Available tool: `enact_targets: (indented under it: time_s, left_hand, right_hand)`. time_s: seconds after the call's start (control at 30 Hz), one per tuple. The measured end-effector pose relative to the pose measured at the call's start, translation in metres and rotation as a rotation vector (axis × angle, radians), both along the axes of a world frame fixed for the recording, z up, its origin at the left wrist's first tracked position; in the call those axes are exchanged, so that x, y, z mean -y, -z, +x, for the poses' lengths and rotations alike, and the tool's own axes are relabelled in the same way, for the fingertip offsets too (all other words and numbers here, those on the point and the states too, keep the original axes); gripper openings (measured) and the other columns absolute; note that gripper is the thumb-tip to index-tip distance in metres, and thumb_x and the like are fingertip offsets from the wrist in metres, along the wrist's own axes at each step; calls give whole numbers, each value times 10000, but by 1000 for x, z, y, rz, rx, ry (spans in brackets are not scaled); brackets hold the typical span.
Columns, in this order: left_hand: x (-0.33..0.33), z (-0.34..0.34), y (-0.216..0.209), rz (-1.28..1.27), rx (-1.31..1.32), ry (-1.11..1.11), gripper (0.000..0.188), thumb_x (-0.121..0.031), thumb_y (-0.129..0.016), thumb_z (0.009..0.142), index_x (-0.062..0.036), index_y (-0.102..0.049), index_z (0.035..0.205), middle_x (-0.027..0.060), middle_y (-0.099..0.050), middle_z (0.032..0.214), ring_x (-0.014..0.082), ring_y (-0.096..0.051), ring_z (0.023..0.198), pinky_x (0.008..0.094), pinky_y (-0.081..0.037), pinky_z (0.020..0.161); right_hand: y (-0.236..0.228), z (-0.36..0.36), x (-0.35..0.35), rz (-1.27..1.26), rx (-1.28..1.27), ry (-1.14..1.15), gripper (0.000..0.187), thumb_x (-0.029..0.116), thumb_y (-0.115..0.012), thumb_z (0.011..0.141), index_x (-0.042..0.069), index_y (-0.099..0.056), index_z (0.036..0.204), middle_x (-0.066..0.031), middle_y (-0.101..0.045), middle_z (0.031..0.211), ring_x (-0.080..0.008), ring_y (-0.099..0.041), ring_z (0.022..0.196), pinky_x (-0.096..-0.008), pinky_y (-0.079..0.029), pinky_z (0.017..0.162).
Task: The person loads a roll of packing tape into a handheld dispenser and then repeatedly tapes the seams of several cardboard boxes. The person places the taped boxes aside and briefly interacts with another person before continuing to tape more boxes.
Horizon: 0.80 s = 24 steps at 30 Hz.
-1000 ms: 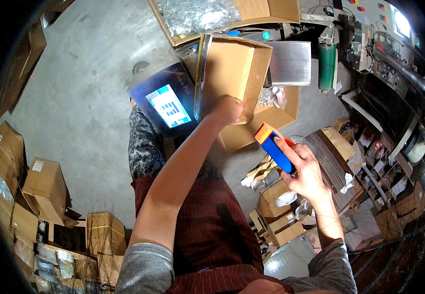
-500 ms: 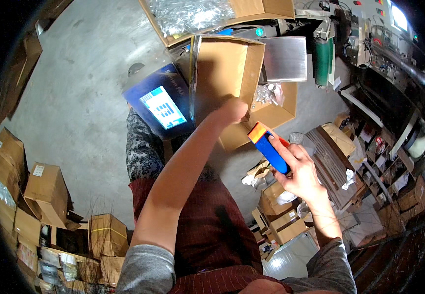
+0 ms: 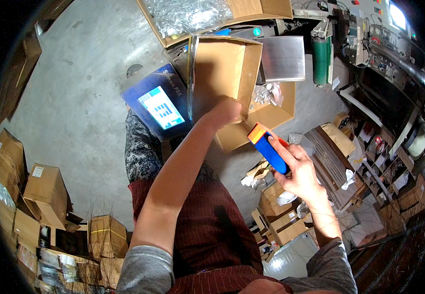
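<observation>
While your right hand (image 3: 301,175) clasped a blue tool (image 3: 272,155) slanting toward the carton (image 3: 219,63), your left hand (image 3: 228,111), grip unclear, was nearer.

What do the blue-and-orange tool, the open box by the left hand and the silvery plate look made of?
Blue-and-orange tool: probably plastic, judging by its smooth, solid colours.
Open box: matt brown cardboard, shown by its creased, folded walls.
Silvery plate: likely metal, perhaps brushed, given its grey sheen.
</observation>
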State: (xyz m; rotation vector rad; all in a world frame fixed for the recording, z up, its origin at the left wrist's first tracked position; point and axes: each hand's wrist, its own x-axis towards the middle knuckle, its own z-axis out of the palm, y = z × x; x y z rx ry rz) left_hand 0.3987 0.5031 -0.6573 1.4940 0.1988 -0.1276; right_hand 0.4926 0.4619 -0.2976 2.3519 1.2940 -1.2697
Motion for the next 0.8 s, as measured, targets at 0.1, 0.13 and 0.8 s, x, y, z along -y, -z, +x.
enact_targets:
  time_s: [0.1,0.13,0.8]
  left_hand:
    - [13,6,4,-153,-95,22,183,-135,-652,768,0,-727,865,251,-686,855,359,-699,801,448,-535,669]
    - [15,6,5,-177,-151,52,199,-136,-641,781,-8,-732,903,253,-685,899,355,-696,843,451,-535,692]
    - [-12,5,-121,239,-677,30,688,-218,-595,801,34,-409,1414,246,-518,1400,385,-379,1385,605,-267,1096]
  right_hand:
    - [2,-2,-2,22,-10,2,826,107,-745,698,202,-482,1475,-121,-580,963,-348,-600,931,-444,-524,873]
    - [2,-4,-4,21,-17,11,827,108,-747,698,199,-482,1476,-123,-580,962,-349,-601,934,-446,-523,879]
    - [11,10,22,-91,159,-32,863,53,-728,669,64,-409,1471,-200,-603,1134,-395,-586,1061,-453,-505,938]
